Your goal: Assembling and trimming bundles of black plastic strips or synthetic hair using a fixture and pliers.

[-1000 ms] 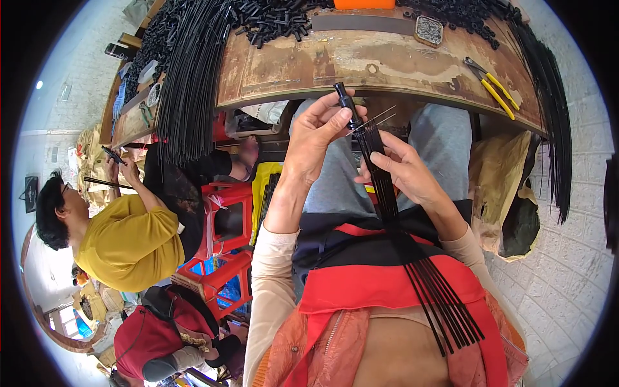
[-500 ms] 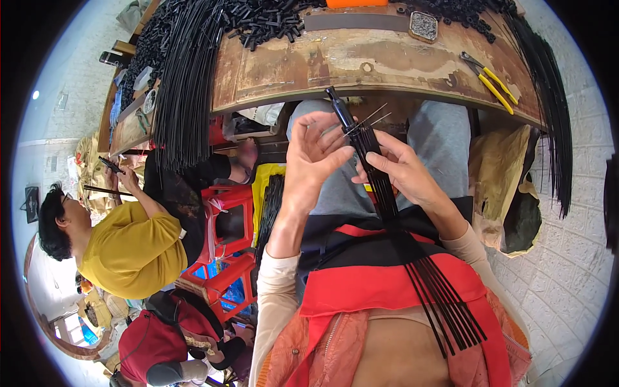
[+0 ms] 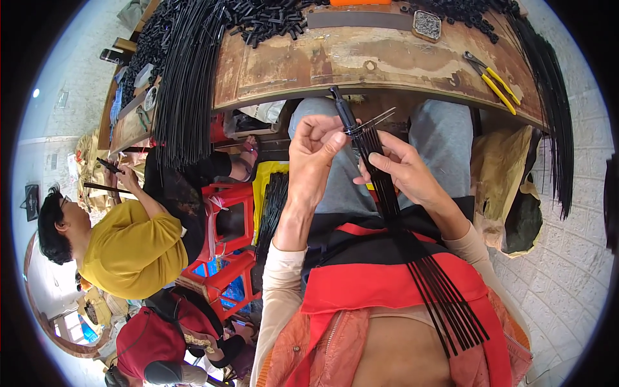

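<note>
A bundle of thin black ribs (image 3: 385, 193), like those of an umbrella frame, slants across my lap, its loose ends fanned over the red apron. At its upper end is a black tubular hub (image 3: 343, 109). My right hand (image 3: 403, 164) is wrapped round the ribs just below the hub, thumb on top. Thin pale wire ends (image 3: 383, 117) stick out to the right of the joint. My left hand (image 3: 313, 151) is beside the hub with curled fingers and the thumb brought up to them; whatever it pinches is too small to make out.
A worn wooden bench (image 3: 277, 68) stands ahead, bearing yellow-handled pliers (image 3: 496, 84), a tin of small metal pieces (image 3: 426, 26) and heaped black tubes (image 3: 264, 22). Long black ribs (image 3: 184, 97) hang over its edge. Two people sit at left by red stools (image 3: 225, 277).
My left thumb has risen from beside the ribs toward its fingers, and that hand has closed up. The wire ends have shifted slightly right. My right hand keeps its hold.
</note>
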Demonstrator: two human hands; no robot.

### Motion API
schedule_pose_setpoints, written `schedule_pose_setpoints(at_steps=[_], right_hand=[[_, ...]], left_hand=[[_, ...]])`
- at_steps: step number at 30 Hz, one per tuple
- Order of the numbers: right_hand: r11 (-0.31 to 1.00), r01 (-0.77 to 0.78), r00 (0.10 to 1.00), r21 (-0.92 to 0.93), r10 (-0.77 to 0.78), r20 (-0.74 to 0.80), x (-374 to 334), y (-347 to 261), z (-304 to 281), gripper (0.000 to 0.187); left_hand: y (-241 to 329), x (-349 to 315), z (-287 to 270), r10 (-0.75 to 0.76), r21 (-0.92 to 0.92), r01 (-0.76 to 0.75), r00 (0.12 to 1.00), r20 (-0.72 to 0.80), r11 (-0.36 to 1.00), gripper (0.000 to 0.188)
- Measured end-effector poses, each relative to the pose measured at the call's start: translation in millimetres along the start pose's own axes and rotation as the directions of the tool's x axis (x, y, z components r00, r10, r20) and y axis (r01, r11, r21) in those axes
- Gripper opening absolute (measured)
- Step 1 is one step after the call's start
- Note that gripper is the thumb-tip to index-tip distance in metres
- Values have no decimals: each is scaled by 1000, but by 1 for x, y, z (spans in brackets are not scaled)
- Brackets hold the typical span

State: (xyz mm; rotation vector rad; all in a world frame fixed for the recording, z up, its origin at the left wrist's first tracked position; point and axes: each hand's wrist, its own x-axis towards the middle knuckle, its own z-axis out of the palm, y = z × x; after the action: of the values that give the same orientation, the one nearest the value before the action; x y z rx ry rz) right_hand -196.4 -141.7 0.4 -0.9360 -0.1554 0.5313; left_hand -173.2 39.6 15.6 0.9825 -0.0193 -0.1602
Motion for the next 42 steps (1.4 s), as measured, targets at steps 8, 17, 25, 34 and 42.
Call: schedule_pose_setpoints(at_steps=[8,17,25,34,42], right_hand=[[999,-17,999,-34,16,-33,-2,-1,-3,40],[995,-15,1000,101,13,20,2,-2,-9,35],[962,261,965,-75,-258,49,20,-5,2,41],[925,346,936,-155,-352,-7,20,3,4,27],[930,348,937,-115,-349,12,33,2,-7,25]], left_hand=[[1,10,0,-41,-4,42,997,66,999,69],[-7,28,-15,-127,17,127,969,210,992,45],[22,19,4,85,260,-127,982,169,957,33],[28,4,18,75,342,-84,996,38,936,32],[27,20,9,-97,118,86,991,92,989,40]])
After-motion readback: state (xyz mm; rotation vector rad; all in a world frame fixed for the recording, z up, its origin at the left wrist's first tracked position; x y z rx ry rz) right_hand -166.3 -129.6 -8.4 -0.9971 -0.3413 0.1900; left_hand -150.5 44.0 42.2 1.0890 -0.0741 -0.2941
